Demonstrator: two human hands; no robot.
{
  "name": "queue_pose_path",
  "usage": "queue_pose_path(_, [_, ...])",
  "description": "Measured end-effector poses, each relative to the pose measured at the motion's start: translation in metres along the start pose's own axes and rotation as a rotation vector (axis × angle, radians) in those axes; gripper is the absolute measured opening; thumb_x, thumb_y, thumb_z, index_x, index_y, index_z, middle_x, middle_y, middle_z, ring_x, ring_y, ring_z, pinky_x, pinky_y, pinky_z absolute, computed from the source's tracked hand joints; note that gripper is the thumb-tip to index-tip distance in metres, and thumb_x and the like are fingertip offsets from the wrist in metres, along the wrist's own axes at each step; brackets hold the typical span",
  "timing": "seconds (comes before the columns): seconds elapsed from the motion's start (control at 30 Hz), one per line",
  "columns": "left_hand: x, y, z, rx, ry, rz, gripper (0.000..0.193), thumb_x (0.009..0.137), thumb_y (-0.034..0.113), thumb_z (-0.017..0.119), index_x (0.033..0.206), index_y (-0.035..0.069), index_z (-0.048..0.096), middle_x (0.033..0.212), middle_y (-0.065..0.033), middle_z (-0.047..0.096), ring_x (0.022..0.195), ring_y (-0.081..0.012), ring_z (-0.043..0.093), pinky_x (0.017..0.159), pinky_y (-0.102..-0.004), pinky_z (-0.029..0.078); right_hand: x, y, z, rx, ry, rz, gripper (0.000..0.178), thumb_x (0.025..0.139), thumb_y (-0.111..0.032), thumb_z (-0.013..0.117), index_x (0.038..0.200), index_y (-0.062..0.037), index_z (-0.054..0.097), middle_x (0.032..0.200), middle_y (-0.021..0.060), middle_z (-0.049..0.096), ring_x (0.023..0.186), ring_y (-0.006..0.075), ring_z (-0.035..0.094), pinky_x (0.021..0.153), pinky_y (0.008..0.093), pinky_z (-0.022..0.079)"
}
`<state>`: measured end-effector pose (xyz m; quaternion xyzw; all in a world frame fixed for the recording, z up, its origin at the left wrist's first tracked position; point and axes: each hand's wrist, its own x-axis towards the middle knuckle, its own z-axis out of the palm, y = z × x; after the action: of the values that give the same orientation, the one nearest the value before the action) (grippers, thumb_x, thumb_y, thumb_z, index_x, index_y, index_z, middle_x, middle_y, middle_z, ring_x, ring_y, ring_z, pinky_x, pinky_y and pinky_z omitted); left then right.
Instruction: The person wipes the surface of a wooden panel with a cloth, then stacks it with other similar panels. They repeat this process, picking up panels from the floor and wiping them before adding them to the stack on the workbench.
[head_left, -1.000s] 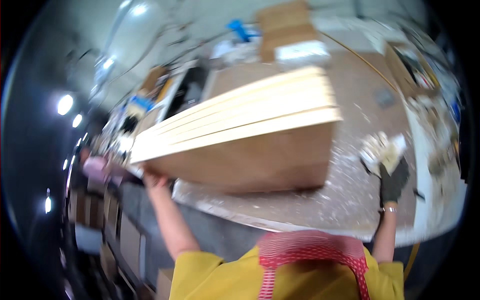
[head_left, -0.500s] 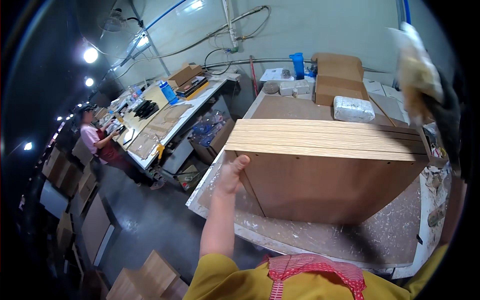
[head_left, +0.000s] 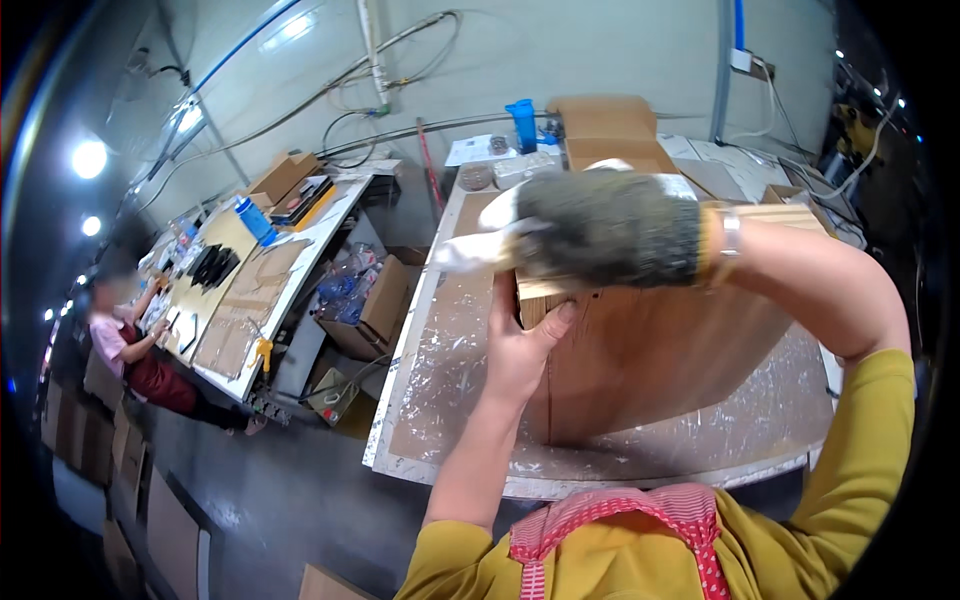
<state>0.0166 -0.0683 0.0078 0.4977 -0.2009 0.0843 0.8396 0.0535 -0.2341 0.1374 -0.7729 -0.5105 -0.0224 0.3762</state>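
Observation:
A stack of wood-grain boards (head_left: 660, 360) stands on edge on the worktable in front of me, its pale striped edges upward. My left hand (head_left: 522, 338), bare, grips the left end, its thumb on the front face and its fingers around the side. Over the top left corner is my right hand (head_left: 610, 228), in a dark grey knitted glove and blurred by motion. It holds a crumpled white cloth (head_left: 475, 250) against or just above the top edges; contact is hard to make out. The glove and forearm hide much of the stack's top.
The worktable (head_left: 440, 400) is speckled with white flecks. Behind the stack are an open cardboard box (head_left: 605, 130) and a blue bottle (head_left: 522, 125). At left, a person (head_left: 130, 345) stands by a second bench (head_left: 235, 330), with a carton of plastic bottles (head_left: 350, 290) beneath it.
My right hand has swung from the raised far right down and left to the stack's top left corner, with the cloth. My left hand still grips the left end. The view has turned right.

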Motion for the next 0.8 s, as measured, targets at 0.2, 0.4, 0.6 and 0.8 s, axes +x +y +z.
queue_pose_path(0.2, [0.005,0.007,-0.014,0.057,-0.023,0.114,0.087,0.077,0.017,0.077,0.141,-0.002,0.022,0.13,-0.0122,0.045,0.117,-0.0211,0.047,0.099,-0.0337,0.039,0.017,-0.054,-0.003,-0.47,0.007,0.753,0.018,0.088,-0.026,0.057,0.094,-0.0085,0.059,0.085,0.0119,0.062,0.076,0.0266,0.062,0.07,0.0366,0.051])
queue_pose_path(0.4, [0.007,0.003,-0.005,-0.003,-0.074,0.054,0.086,0.077,0.015,0.077,0.141,-0.002,0.02,0.129,-0.0127,0.044,0.117,-0.0216,0.047,0.099,-0.0345,0.04,0.021,-0.041,0.016,-0.744,0.135,0.259,0.019,0.088,-0.027,0.058,0.1,-0.0122,0.063,0.087,0.0097,0.064,0.077,0.0257,0.063,0.068,0.0361,0.051])
queue_pose_path(0.6, [0.012,0.002,-0.007,-0.042,-0.131,0.111,0.088,0.078,0.016,0.076,0.142,-0.001,0.017,0.131,-0.0135,0.041,0.118,-0.0215,0.045,0.099,-0.0342,0.04,0.031,-0.032,0.014,-0.728,0.113,0.488,0.022,0.087,-0.033,0.059,0.093,-0.0125,0.064,0.085,0.0107,0.063,0.078,0.0293,0.062,0.068,0.0386,0.049])
queue_pose_path(0.8, [0.009,0.005,-0.012,0.033,-0.122,0.1,0.087,0.078,0.014,0.076,0.142,-0.001,0.018,0.132,-0.0133,0.039,0.12,-0.0219,0.044,0.1,-0.0349,0.04,0.031,-0.038,0.015,-0.732,0.159,0.461,0.025,0.088,-0.034,0.058,0.094,-0.01,0.062,0.082,0.0119,0.065,0.075,0.0302,0.063,0.068,0.0385,0.05])
